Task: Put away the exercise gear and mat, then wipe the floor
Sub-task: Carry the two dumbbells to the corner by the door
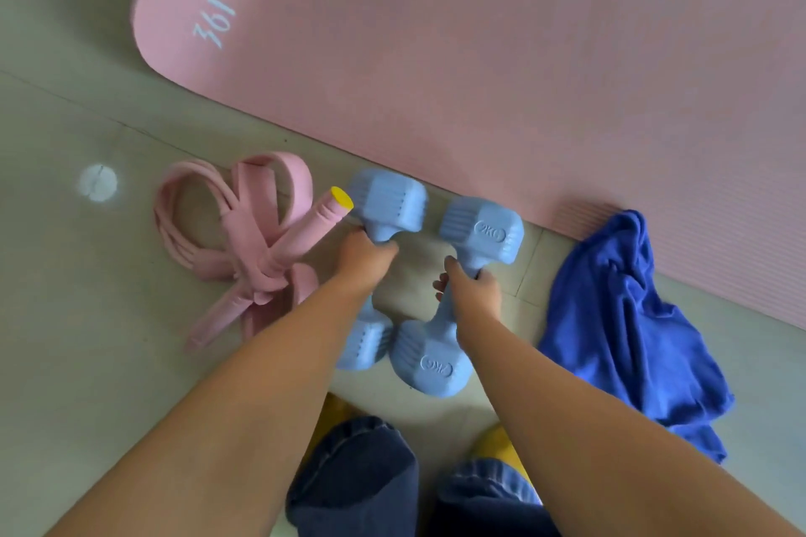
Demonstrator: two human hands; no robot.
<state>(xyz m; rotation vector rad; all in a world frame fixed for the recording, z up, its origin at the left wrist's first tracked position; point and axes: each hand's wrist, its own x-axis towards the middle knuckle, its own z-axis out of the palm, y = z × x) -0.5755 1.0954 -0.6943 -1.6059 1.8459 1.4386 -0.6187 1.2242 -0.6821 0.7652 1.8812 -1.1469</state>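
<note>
Your left hand (364, 253) and right hand (473, 290) each clench a dense, rigid 2 kg dumbbell's (453, 296) narrow handle; lift steadily.

Soft, even daylight; faint shadows only. A pale glare spot (98, 182) marks the left floor. Wide-angle bending at edges; slight softness throughout.
</note>
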